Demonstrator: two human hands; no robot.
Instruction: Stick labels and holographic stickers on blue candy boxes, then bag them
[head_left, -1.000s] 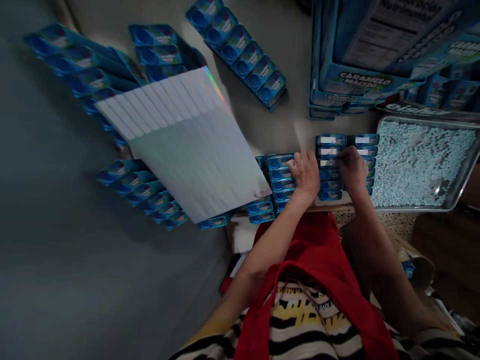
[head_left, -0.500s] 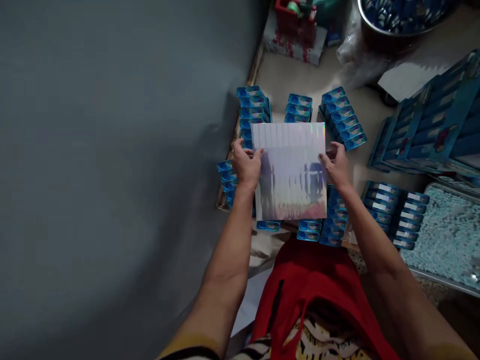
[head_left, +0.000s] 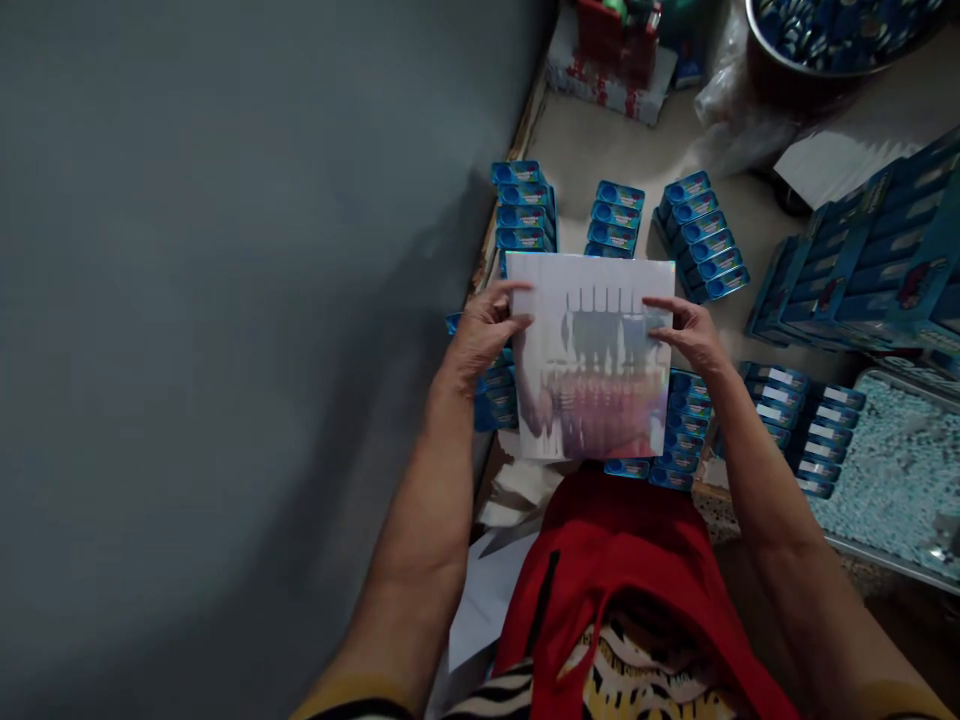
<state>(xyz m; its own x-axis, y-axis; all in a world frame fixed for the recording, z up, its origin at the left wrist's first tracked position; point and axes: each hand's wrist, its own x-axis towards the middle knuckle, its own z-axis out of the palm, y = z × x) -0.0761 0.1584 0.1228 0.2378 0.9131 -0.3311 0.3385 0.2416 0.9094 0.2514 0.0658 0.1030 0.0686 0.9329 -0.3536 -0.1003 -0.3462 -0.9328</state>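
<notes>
A shiny silver sticker sheet (head_left: 600,390) with narrow strips and a rainbow sheen lies between my hands, over the rows of blue boxes. My left hand (head_left: 489,325) grips its left edge, with thumb and forefinger showing on the face. At the opposite edge, my right hand (head_left: 690,330) grips it in the same way. The fingers behind the sheet are hidden. Small blue candy boxes (head_left: 521,215) stick out past its upper left corner. More blue boxes (head_left: 684,435) stand in a column beside its lower right side.
Blue boxes with white labels (head_left: 780,395) stand right of my right forearm, beside a metal tray (head_left: 889,555) of small pale-blue candies. Large blue display cartons (head_left: 870,260) are stacked behind. A round metal pot (head_left: 757,35) and a red holder (head_left: 619,40) sit at the back. A grey wall (head_left: 225,250) borders the left.
My hands left the labelled boxes and took the sticker sheet by its sides. The sheet now sits straighter and slightly nearer my body, and its reflections have shifted. My view swung left.
</notes>
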